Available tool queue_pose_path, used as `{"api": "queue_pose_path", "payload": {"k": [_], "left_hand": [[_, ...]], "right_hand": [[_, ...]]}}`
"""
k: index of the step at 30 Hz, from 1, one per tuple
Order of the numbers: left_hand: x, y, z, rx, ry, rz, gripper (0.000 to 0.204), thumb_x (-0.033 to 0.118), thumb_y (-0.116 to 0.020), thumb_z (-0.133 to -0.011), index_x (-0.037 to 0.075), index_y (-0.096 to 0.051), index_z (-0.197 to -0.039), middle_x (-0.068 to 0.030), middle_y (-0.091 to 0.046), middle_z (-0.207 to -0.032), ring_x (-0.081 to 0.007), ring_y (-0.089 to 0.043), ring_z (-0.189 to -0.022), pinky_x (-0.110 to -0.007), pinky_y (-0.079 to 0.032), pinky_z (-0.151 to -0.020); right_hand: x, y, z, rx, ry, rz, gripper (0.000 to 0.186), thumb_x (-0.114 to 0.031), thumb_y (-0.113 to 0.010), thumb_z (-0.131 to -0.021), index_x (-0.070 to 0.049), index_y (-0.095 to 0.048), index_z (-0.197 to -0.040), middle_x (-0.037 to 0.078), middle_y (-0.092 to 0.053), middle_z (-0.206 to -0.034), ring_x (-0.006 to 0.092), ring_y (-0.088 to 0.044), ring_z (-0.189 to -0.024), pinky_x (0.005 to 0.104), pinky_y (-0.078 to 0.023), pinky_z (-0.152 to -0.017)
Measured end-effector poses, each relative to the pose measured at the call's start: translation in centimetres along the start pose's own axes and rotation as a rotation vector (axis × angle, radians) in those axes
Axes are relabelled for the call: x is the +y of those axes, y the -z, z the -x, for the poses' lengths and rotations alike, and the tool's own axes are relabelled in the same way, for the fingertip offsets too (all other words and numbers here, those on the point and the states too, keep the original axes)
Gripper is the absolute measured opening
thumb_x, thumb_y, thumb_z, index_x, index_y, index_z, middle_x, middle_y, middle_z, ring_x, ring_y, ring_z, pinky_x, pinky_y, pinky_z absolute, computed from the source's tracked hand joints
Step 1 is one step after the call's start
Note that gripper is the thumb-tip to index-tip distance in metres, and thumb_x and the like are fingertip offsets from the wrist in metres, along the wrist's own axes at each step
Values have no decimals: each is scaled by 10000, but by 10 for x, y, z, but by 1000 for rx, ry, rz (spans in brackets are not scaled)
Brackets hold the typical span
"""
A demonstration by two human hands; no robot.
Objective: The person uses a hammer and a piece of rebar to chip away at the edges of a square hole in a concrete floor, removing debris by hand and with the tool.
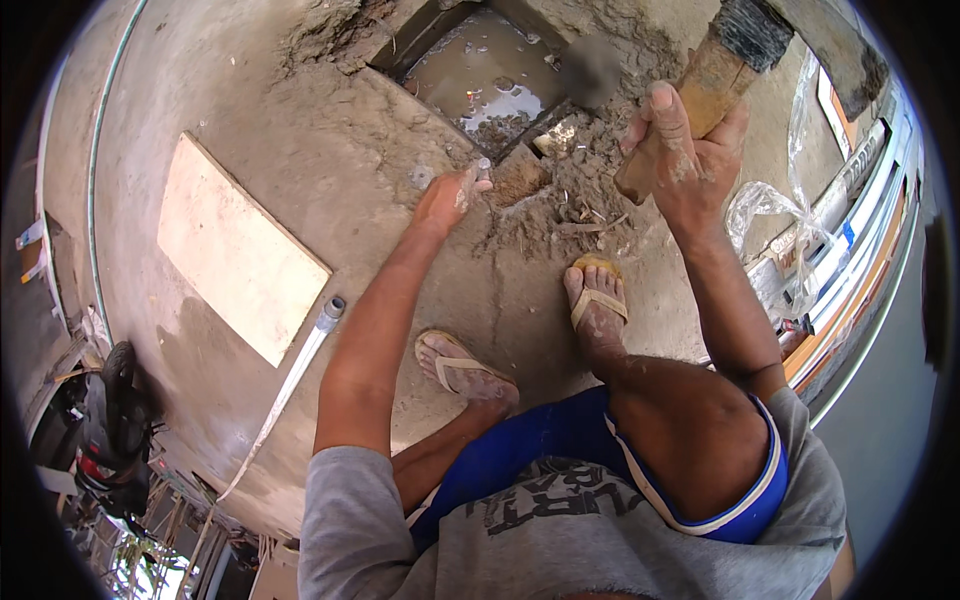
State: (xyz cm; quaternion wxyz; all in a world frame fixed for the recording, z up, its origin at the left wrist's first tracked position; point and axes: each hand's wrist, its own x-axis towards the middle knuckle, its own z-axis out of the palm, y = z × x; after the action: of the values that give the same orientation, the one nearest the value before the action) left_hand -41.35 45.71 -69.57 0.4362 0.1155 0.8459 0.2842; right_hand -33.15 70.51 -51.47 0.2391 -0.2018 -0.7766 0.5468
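My right hand [695,165] is raised at the upper right, closed round the wooden handle [722,85] of a hammer. Black wrapping covers the handle near the heavy, worn metal head [850,65]. Low at the pit's near edge, my left hand [450,197] is closed round a chisel, of which little more than the grey metal end [485,164] shows. Beside that fist lies the broken concrete rim [520,178] of a square pit. Murky water [470,60] stands in the pit [425,108]. A dark blur [590,72] hides part of its right side.
Wet rubble [590,215] lies around the pit. A pale board [240,250] and a white pipe [290,390] rest on the left floor. Long pipes and strips [850,230] with clear plastic [765,205] lie to the right. A motorcycle [105,430] stands at lower left.
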Motion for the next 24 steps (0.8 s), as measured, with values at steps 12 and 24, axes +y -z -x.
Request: {"api": "queue_pose_path", "payload": {"k": [12,24], "left_hand": [[-46,-18,-6,97,-257,-99,516,460,-606,-960,74,-628,-1302,-181,-627,-1313,-363,-563,-1256,-412,-455,-1053],[-25,-13,-3,19,-285,-2,506,463,-619,-956,77,-636,-1283,-201,-650,-1258,-397,-599,-1177,-418,-478,-991]], "right_hand": [[28,0,37,-842,-192,503,396,-311,-648,-968,-8,-517,-1186,223,-675,-883,468,-654,-843,507,-507,-734],[107,-6,81,-894,-121,637,459,-388,-605,-993,-24,-507,-1254,225,-660,-848,432,-664,-819,464,-520,-744]]}}
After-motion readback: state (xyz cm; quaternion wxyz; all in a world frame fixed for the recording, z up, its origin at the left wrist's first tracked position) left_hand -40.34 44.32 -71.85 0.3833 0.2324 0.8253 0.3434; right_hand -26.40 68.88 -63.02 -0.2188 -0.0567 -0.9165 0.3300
